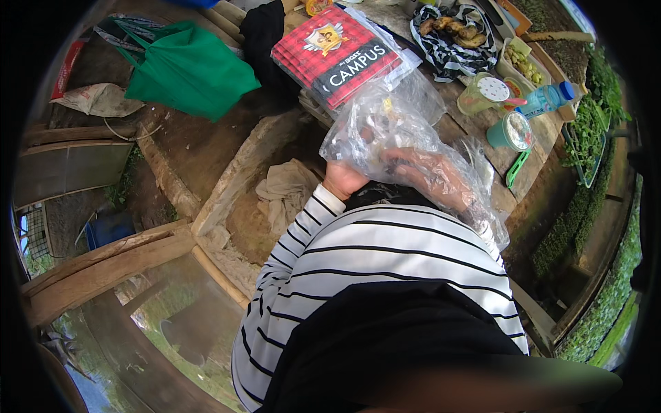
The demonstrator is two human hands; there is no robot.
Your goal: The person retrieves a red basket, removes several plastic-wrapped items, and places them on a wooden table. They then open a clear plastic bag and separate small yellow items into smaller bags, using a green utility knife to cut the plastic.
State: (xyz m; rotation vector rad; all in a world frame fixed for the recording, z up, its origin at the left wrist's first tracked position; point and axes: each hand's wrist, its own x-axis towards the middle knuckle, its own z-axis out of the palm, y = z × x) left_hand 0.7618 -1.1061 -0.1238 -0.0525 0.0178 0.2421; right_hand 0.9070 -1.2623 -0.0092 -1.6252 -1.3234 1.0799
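Note:
A clear plastic bag lies over the front edge of the wooden table, close to my body. My left hand holds its near left side from below, with the fingers partly hidden by the film. Inside the bag is my right hand, seen through the plastic, which reaches up my forearm; whether its fingers grip anything I cannot tell. Something small and yellowish shows through the bag's upper part. Just beyond the bag, a stack of red plaid notebooks rests beside loose white papers.
On the table at the right stand two lidded cups, a water bottle and a green cutter. Behind them are bananas in a striped bag and a tub of green fruit. A green bag is at the left.

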